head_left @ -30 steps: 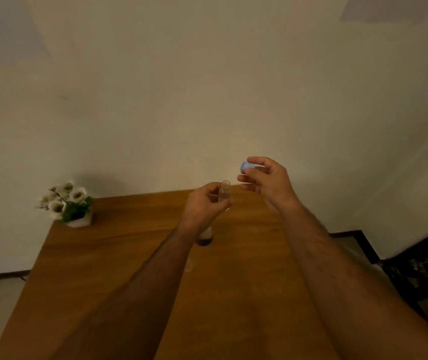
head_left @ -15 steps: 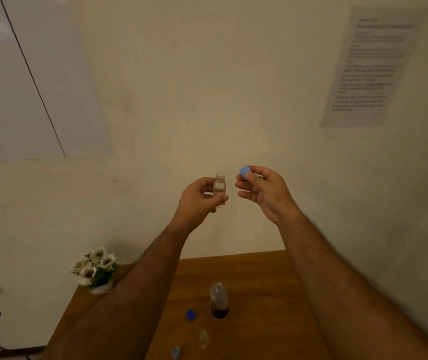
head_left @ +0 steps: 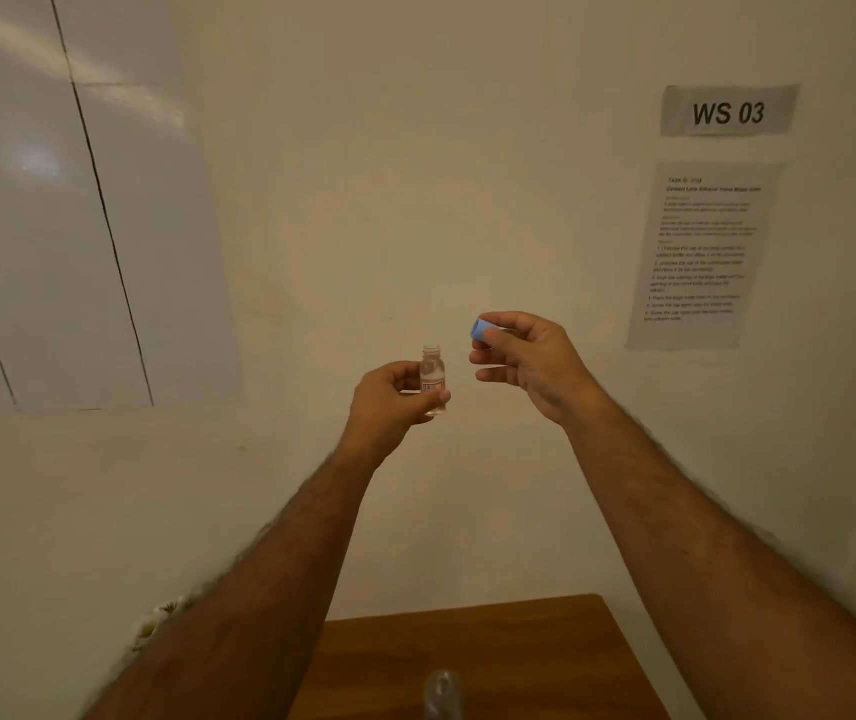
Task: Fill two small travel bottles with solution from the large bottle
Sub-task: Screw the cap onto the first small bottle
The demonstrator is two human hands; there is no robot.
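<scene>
My left hand point(head_left: 392, 402) holds a small clear travel bottle point(head_left: 433, 377) upright, raised in front of the wall. Its neck is uncapped and it has a pale label with red print. My right hand point(head_left: 524, 363) pinches a blue cap point(head_left: 479, 328) between thumb and fingers, just right of and slightly above the bottle's mouth, not touching it. At the bottom edge of the head view only the top of the large clear bottle point(head_left: 441, 691) shows, standing on the wooden table point(head_left: 545, 662). The second small bottle is out of view.
A sign reading "WS 03" point(head_left: 727, 112) and a printed instruction sheet point(head_left: 701, 252) hang on the wall at the right. A white board point(head_left: 51, 226) covers the wall at the left. White flowers point(head_left: 153, 623) peek out beside my left forearm.
The view has tilted upward, so most of the table and the items on it have dropped out of sight. Both hands stay raised, still holding the bottle and the cap slightly apart.
</scene>
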